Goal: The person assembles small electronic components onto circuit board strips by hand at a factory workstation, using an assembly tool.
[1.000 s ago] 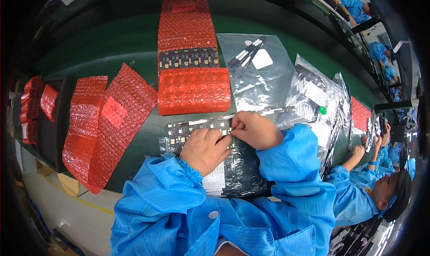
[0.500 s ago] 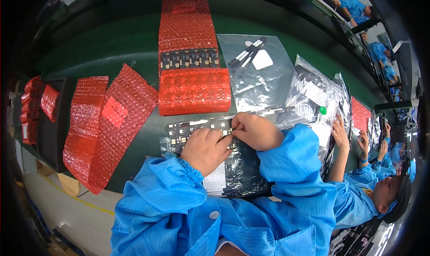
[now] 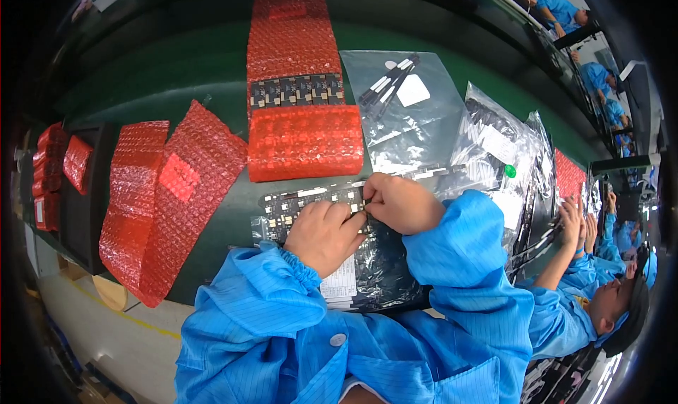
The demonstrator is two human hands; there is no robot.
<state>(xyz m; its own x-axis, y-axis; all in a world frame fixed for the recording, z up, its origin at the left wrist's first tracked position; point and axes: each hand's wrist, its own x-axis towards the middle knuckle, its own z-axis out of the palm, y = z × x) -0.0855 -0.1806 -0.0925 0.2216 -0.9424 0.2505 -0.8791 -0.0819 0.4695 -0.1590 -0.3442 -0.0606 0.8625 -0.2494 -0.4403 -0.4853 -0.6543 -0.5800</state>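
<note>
A dark circuit board panel (image 3: pixel 277 208) with rows of pale components lies in front of me, partly covered by my hands. My left hand (image 3: pixel 323 239) presses on it, fingers bent and drawn together, thumb and forefinger close to the right fingertips. My right hand (image 3: pixel 404 205) pinches at the panel's right part; whatever is between its fingers is too small to make out. Along the panel's far edge runs a thin black-and-white strip (image 3: pixel 311 192). A printed white sheet (image 3: pixel 339 285) and shiny clear plastic (image 3: pixel 387 266) lie beneath my wrists.
Beyond the panel lies red bubble wrap (image 3: pixel 305 144) with a row of boards (image 3: pixel 296 91). More red wrap (image 3: pixel 201 185) and a black tray (image 3: pixel 79 224) are at left. A clear bag (image 3: pixel 409 139) with black-and-white strips and fuller bags (image 3: pixel 487 139) lie right, beside a co-worker's hand (image 3: pixel 569 222).
My hands stay almost still at the same spot on the panel. At right, the co-worker's hand has moved away from the bags, and dark strips show near it.
</note>
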